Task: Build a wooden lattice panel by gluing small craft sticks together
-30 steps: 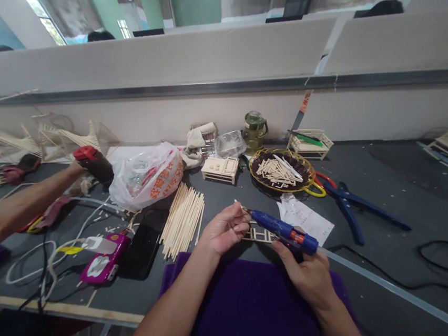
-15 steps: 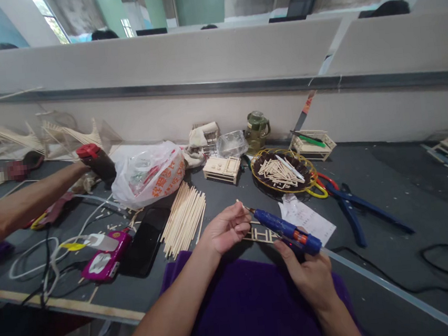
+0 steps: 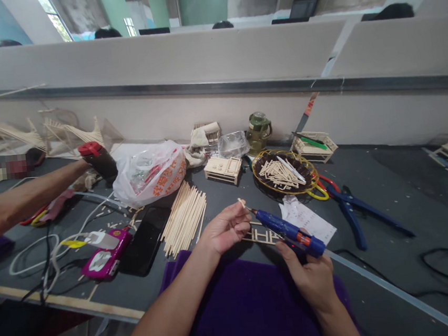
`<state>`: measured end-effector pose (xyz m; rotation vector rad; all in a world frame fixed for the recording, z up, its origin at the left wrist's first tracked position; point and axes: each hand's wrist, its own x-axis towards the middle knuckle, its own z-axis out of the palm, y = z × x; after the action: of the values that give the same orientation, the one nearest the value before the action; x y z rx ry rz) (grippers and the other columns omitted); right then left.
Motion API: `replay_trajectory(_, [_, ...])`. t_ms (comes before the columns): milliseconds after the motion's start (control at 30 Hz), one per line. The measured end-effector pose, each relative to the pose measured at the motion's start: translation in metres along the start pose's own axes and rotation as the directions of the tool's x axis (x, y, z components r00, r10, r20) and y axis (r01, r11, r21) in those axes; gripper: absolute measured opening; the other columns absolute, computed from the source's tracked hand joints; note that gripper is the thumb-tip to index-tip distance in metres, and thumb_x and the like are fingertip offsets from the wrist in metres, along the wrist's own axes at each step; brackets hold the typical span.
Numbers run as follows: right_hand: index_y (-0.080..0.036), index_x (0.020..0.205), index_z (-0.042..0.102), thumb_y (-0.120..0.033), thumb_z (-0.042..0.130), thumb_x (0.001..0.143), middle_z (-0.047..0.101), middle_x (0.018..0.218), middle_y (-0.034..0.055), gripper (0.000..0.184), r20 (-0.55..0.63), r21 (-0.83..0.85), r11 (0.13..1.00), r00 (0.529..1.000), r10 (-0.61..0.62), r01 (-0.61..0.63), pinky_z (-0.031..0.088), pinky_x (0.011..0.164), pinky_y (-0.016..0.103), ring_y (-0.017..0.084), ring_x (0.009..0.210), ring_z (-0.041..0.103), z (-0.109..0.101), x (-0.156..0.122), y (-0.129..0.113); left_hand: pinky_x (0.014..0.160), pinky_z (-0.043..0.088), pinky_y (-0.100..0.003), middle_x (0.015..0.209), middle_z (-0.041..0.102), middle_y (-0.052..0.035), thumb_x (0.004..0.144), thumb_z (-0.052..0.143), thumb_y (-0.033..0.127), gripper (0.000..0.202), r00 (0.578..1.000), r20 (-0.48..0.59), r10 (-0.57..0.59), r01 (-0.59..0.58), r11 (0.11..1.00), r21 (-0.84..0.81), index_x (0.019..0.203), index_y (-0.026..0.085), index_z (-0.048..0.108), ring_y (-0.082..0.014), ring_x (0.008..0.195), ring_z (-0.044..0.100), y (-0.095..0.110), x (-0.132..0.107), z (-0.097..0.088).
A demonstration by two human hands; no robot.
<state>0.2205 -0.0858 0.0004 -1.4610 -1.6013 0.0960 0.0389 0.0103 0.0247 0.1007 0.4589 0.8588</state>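
- The left hand (image 3: 225, 230) has thumb and fingertips pressed together, pinching a small stick (image 3: 243, 204) that pokes up and right out of the pinch.
- The right hand (image 3: 310, 276) is curled around the rear of the blue glue gun (image 3: 287, 230). Its nozzle points up-left and meets the small stick just beyond the left fingertips.
- Right beneath the gun a ladder-like wooden frame (image 3: 259, 236) lies flat on the dark table (image 3: 387, 184), at the edge of the purple cloth (image 3: 245, 303).
- A paper slip (image 3: 310, 219) lies just right of the gun, with blue pliers (image 3: 351, 211) beyond it.
- The stick bundle (image 3: 185, 219) and black phone (image 3: 146, 241) lie to the left of the left hand.
- The yellow-rimmed basket (image 3: 265, 181) of short sticks sits behind the hands.
- Far left, a co-worker's arm (image 3: 24, 198) reaches to a red-capped black tool (image 3: 97, 160), well apart from the gun.
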Motion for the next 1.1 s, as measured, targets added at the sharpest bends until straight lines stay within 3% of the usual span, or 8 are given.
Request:
replay_trajectory(300, [-0.019,0.103,0.071,-0.043,0.060,0.086,0.075,0.096,0.0062,0.031,-0.021,-0.001,0.999,0.999,0.039,-0.039,0.057,0.081,0.035,0.025,0.091,0.071,0.001,-0.002,0.000,0.041,0.027,-0.013,0.068,0.054,-0.0016,0.065,0.084,0.011,0.022,1.000,0.006,0.004,-0.004,1.000,0.028,0.076,0.010,0.066,-0.0058,0.056,0.045,-0.001,0.000,0.000])
replay_trajectory(433, [-0.022,0.094,0.074,-0.044,0.060,0.085,0.075,0.086,0.0048,0.028,0.036,0.056,0.994,0.995,0.088,-0.090,0.057,0.078,0.033,0.023,0.084,0.071,0.000,-0.001,-0.001,0.042,0.027,-0.013,0.069,0.053,-0.0013,0.065,0.084,0.011,0.022,1.000,0.011,0.006,-0.007,0.999,0.032,0.077,0.010,0.065,-0.0061,0.058,0.045,0.000,0.000,-0.001])
replay_trajectory(567, [-0.020,0.084,0.074,-0.052,0.063,0.079,0.075,0.080,0.0069,0.034,-0.059,0.056,0.975,0.974,0.219,-0.215,0.056,0.074,0.036,0.026,0.080,0.070,-0.007,0.002,-0.005,0.043,0.027,-0.013,0.068,0.049,0.0008,0.067,0.082,0.011,0.021,0.999,0.051,0.001,-0.003,1.000,0.026,0.079,0.011,0.064,-0.0048,0.056,0.041,0.002,-0.001,-0.002])
replay_trajectory(633, [-0.019,0.080,0.074,-0.054,0.064,0.077,0.072,0.069,0.0060,0.037,-0.084,0.102,0.946,0.945,0.317,-0.308,0.055,0.067,0.034,0.024,0.068,0.068,-0.016,0.006,-0.006,0.043,0.026,-0.013,0.066,0.046,0.0020,0.068,0.081,0.011,0.021,0.997,0.079,0.004,-0.007,0.999,0.034,0.078,0.011,0.063,-0.0042,0.055,0.039,0.003,-0.001,-0.002])
replay_trajectory(733, [-0.016,0.082,0.074,-0.053,0.065,0.078,0.064,0.059,0.0024,0.038,0.015,0.198,0.865,0.884,0.468,-0.461,0.050,0.054,0.027,0.016,0.052,0.058,-0.034,0.013,-0.003,0.044,0.025,-0.014,0.062,0.042,0.0041,0.066,0.082,0.010,0.023,0.995,0.096,0.016,-0.023,0.997,0.078,0.074,0.010,0.061,-0.0032,0.053,0.036,0.003,-0.001,-0.001])
replay_trajectory(967, [-0.016,0.082,0.064,-0.051,0.074,0.072,0.057,0.063,-0.0008,0.038,0.288,0.424,0.499,0.635,0.717,-0.756,0.041,0.042,0.023,0.011,0.047,0.051,-0.077,0.021,0.038,0.044,0.023,-0.014,0.058,0.042,0.0055,0.063,0.085,0.015,0.025,0.997,0.049,0.062,-0.072,0.967,0.244,0.075,0.009,0.064,-0.0018,0.051,0.033,0.002,0.002,0.000])
replay_trajectory(1033, [-0.017,0.080,0.061,-0.051,0.074,0.072,0.056,0.062,-0.0021,0.037,0.347,0.398,0.460,0.594,0.725,-0.794,0.043,0.044,0.024,0.012,0.047,0.052,-0.082,0.020,0.050,0.044,0.022,-0.014,0.056,0.042,0.0056,0.062,0.086,0.015,0.025,0.997,0.044,0.070,-0.079,0.958,0.276,0.076,0.009,0.066,-0.0016,0.050,0.033,0.002,0.002,0.000])
replay_trajectory(1100, [-0.018,0.085,0.063,-0.053,0.071,0.074,0.059,0.064,-0.0009,0.038,0.333,0.324,0.498,0.590,0.736,-0.804,0.046,0.048,0.027,0.014,0.050,0.055,-0.085,0.018,0.061,0.044,0.022,-0.014,0.055,0.043,0.0054,0.061,0.086,0.016,0.026,0.996,0.046,0.079,-0.089,0.946,0.310,0.077,0.008,0.068,-0.0012,0.049,0.033,0.002,0.002,0.000])
